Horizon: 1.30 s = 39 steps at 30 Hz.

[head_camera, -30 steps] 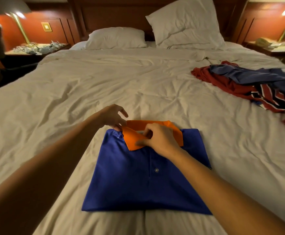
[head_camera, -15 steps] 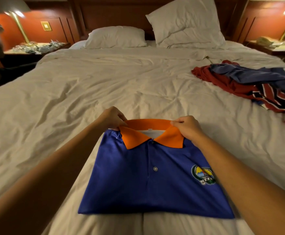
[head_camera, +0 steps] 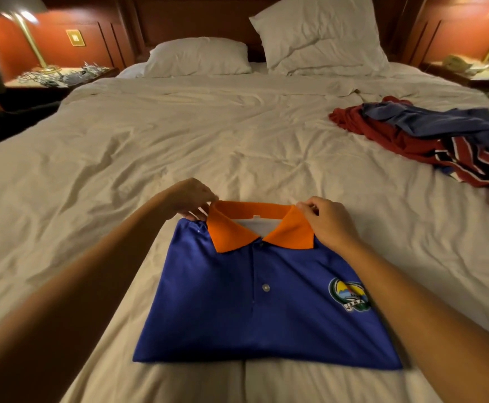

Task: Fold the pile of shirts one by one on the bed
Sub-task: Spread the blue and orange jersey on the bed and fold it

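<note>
A blue polo shirt (head_camera: 237, 309) with an orange collar (head_camera: 254, 225) lies folded into a rectangle on the near part of the bed (head_camera: 179, 141), front up, with a round badge on its chest. My left hand (head_camera: 192, 200) pinches the collar's left corner. My right hand (head_camera: 326, 219) pinches the collar's right corner. A loose pile of shirts (head_camera: 435, 141), red, blue and striped, lies unfolded at the right side of the bed.
Two white pillows (head_camera: 318, 39) rest against the dark wooden headboard. A nightstand with a brass lamp (head_camera: 31, 42) and cluttered items stands at the left; another with a lamp and telephone (head_camera: 458, 64) is at the right. A dark shape fills the far left edge.
My right hand has left the collar's middle and gone to its right corner, baring the chest badge. The collar now lies spread open, with both hands pinching its corners.
</note>
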Each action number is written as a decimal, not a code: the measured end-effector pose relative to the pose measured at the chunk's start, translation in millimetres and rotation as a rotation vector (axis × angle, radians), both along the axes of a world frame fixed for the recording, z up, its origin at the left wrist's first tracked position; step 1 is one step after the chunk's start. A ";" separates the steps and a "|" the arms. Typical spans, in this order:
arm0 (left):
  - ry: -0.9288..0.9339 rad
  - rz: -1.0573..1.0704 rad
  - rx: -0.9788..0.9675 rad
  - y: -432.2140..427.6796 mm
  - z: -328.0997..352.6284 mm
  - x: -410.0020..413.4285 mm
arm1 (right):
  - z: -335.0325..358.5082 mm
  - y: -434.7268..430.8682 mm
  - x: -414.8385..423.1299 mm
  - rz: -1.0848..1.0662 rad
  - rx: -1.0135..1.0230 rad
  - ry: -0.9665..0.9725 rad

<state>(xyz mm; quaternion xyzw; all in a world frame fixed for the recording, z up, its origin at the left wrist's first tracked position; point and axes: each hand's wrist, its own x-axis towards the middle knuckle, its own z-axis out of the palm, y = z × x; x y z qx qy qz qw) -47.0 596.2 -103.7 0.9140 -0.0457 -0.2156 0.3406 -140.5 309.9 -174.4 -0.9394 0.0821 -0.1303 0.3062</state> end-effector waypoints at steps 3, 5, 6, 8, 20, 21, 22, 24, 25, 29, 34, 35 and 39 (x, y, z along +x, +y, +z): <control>-0.060 -0.099 0.121 16.7 -11.7 -7.8 | -2.4 -12.5 -12.6 0.053 -0.060 0.047; -0.099 -0.204 0.157 33.7 -20.9 -15.4 | -2.1 -17.7 -16.0 0.073 -0.037 0.097; -0.113 -0.233 0.131 40.7 -24.7 -19.6 | -0.3 -19.1 -16.5 0.075 -0.020 0.105; -0.203 -0.226 0.113 47.1 -35.9 -23.7 | 1.9 -20.9 -17.9 0.074 0.044 0.086; -0.470 -0.076 0.078 23.0 -53.6 -113.9 | 37.7 37.4 -124.4 0.096 0.023 0.063; -0.416 -0.128 0.132 18.8 -60.4 -126.8 | 36.8 55.5 -141.0 0.125 0.001 0.195; -0.371 -0.171 0.215 16.3 -68.4 -137.7 | 30.9 68.7 -153.6 0.136 -0.102 0.314; -0.341 -0.182 0.348 18.0 -82.7 -144.5 | 15.3 75.4 -159.2 0.113 -0.261 0.399; -0.341 -0.178 0.379 20.6 -86.1 -141.6 | 10.8 72.9 -154.2 0.078 -0.277 0.403; -0.398 -0.230 0.529 28.9 -92.9 -118.4 | -1.5 51.8 -112.9 0.020 -0.329 0.437; -0.382 -0.022 0.259 25.4 -95.0 -91.9 | -9.9 38.3 -74.6 -0.045 -0.253 0.367; -0.396 0.016 0.201 25.0 -94.0 -85.6 | -10.1 36.6 -68.9 -0.064 -0.235 0.342; -0.473 0.025 0.106 19.9 -81.9 -66.2 | -12.6 25.8 -42.4 -0.107 -0.212 0.175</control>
